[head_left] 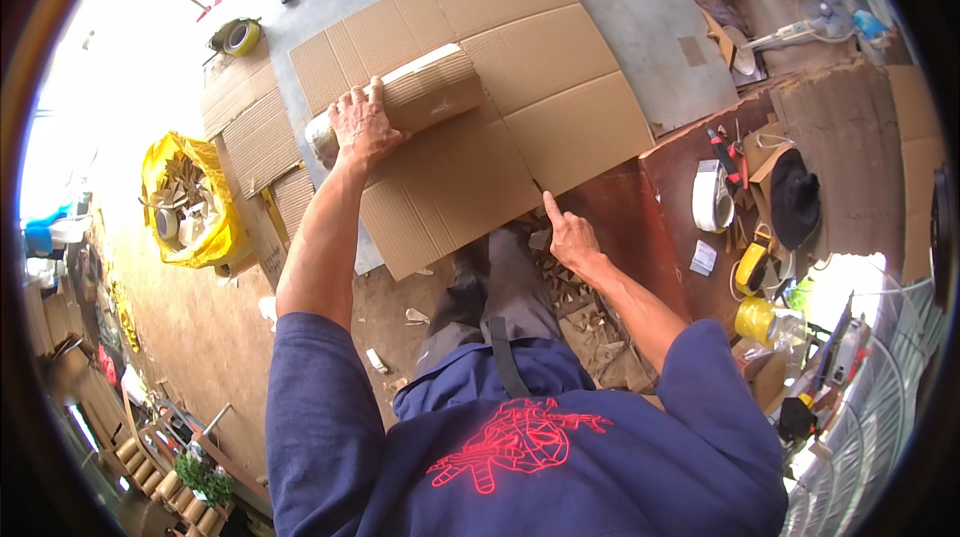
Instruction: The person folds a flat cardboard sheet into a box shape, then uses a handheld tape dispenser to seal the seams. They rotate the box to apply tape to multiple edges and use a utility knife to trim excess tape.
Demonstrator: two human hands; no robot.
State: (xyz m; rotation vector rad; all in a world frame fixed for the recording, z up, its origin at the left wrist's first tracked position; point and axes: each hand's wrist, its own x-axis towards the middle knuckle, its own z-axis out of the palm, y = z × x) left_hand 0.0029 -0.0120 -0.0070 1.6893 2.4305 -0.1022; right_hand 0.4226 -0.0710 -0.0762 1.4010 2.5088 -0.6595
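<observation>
Navy shirt [530, 482], roll [432, 95] atop cardboard [545, 87], yellow scrap bag [226, 229]

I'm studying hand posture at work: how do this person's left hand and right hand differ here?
The left hand lies with spread fingers over a brown log-shaped piece; the right hand has its index finger extended at the near edge of the cardboard sheet.
The left hand reaches farther forward; the right hand is nearer the body.
Both are bare.
</observation>
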